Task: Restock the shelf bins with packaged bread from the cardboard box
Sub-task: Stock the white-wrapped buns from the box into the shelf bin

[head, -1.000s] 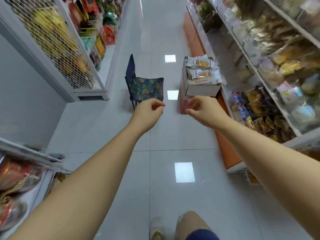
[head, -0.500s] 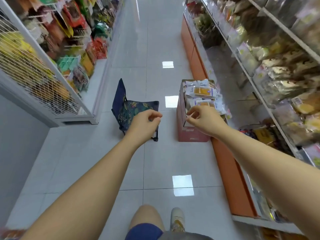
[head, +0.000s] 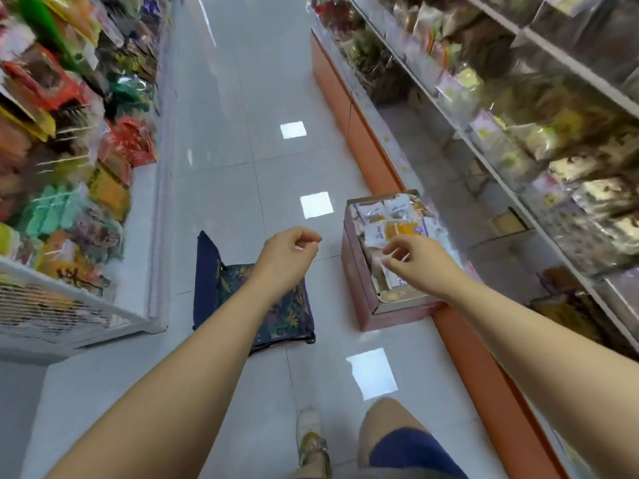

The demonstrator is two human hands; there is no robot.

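A reddish cardboard box [head: 356,271] stands on the aisle floor against the orange shelf base. It is full of packaged bread [head: 397,223] in clear and white wrappers. My right hand [head: 415,261] hovers over the box's near half, fingers loosely curled, holding nothing. My left hand [head: 287,257] hangs in the air left of the box, above a low chair, fingers loosely curled and empty. Shelf bins [head: 539,140] of wrapped baked goods run along the right.
A small folding chair with a dark floral seat [head: 276,305] stands just left of the box. Hanging snack packs [head: 62,140] fill the left shelving. An orange shelf base [head: 484,368] borders the aisle on the right. My leg and shoe [head: 311,440] show at the bottom.
I have walked up the aisle; the box and chair have come much closer. Both hands stay raised and empty, the right one now over the box.
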